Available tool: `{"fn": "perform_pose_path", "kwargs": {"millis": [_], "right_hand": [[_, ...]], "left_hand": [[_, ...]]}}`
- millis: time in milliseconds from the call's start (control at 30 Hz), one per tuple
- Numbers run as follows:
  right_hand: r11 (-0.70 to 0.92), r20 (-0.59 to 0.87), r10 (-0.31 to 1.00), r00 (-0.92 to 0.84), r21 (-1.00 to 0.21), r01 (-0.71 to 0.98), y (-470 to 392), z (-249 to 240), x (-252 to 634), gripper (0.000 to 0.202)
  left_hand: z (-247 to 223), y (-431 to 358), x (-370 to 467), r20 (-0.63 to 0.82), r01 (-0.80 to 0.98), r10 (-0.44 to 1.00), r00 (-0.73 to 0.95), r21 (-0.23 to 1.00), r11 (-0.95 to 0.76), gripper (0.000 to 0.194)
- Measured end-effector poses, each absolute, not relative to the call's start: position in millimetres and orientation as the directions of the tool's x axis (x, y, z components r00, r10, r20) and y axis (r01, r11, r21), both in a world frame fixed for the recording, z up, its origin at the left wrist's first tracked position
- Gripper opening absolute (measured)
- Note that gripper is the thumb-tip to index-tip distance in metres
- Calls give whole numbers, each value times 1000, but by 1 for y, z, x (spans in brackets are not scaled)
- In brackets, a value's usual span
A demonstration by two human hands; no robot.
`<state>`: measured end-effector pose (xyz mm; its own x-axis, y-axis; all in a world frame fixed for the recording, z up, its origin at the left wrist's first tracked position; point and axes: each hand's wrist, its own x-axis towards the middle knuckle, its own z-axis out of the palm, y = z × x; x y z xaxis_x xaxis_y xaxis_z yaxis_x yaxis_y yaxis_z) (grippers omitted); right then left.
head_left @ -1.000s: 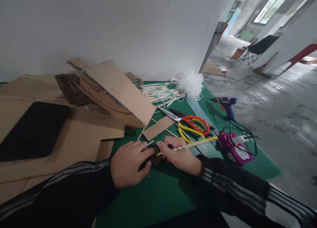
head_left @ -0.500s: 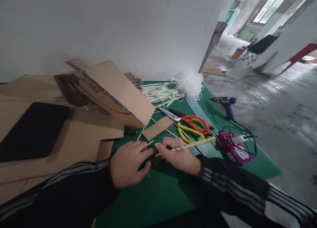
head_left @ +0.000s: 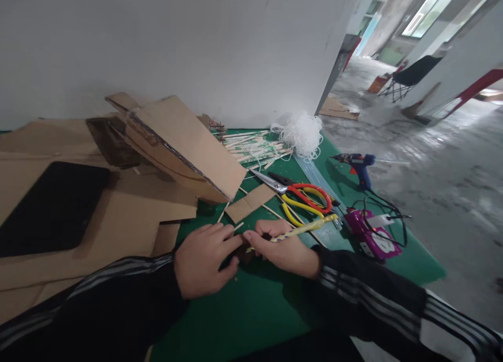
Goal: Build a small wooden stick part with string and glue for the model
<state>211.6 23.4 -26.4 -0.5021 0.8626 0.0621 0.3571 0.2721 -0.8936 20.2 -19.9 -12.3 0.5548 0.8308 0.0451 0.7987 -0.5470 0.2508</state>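
Note:
My right hand [head_left: 288,249] is closed around a yellow patterned pencil [head_left: 304,228], its tip low near my left fingertips. My left hand [head_left: 208,261] has its fingers bent over a small dark brown piece [head_left: 246,256], mostly hidden between the two hands; what its fingers grip is hard to make out. A thin pale stick end [head_left: 238,226] shows just beyond the left fingers. A cardboard strip [head_left: 250,203] lies beyond both hands, beside scissors [head_left: 301,190] with red and yellow handles.
A folded cardboard shape [head_left: 188,142] and a black flat object [head_left: 55,207] are at the left. Farther back lie wooden sticks [head_left: 255,147] and white string [head_left: 302,135]. A blue glue gun [head_left: 359,168] and purple power socket [head_left: 373,236] sit at the right.
The pencil's upper end has shifted slightly left and down, and my right fingers have moved a little left. My left hand is nearly still.

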Motion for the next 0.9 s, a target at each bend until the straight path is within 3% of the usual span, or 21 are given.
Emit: {"fn": "perform_pose_path", "kwargs": {"millis": [900], "right_hand": [[262, 46, 851, -523, -900, 347, 23, -29, 211, 38]], "left_hand": [[-14, -19, 18, 53, 787, 818, 573, 243, -567, 15]]}}
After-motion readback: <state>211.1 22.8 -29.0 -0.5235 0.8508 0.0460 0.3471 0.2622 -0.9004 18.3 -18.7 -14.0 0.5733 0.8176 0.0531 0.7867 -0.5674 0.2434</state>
